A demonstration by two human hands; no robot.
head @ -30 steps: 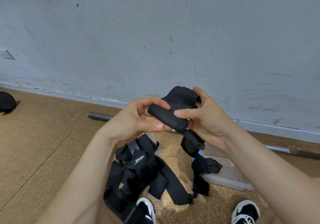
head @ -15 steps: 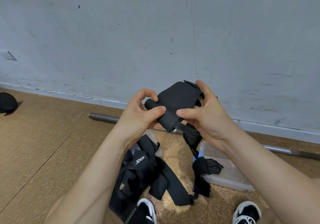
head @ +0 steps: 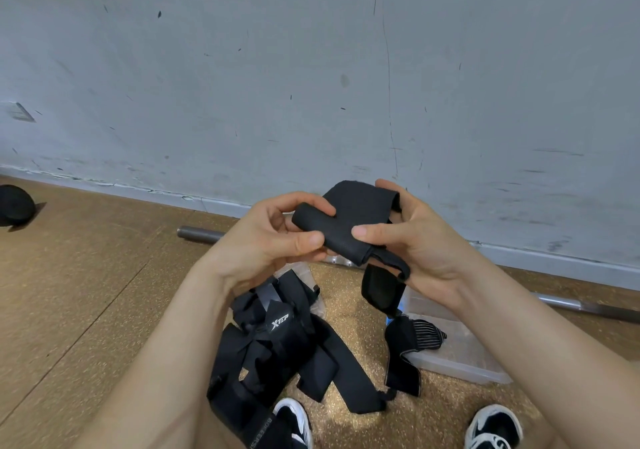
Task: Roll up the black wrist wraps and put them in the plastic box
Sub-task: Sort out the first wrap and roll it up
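Observation:
Both hands hold one black wrist wrap in the air in front of the wall. My left hand pinches the rolled end between thumb and fingers. My right hand grips the flat part, thumb pressed on the roll. The wrap's loose tail hangs below my right hand. A heap of other black wraps lies on the floor under my hands. The clear plastic box stands on the floor at the right, with a striped black wrap draped over its near edge.
A metal barbell bar lies along the base of the grey wall. A black round object sits at the far left. Two black-and-white shoes show at the bottom edge. The floor is brown cork-like matting.
The flat part of the wrap has been turned further around the roll, and both hands have shifted their grip on it. The hanging tail swings a little.

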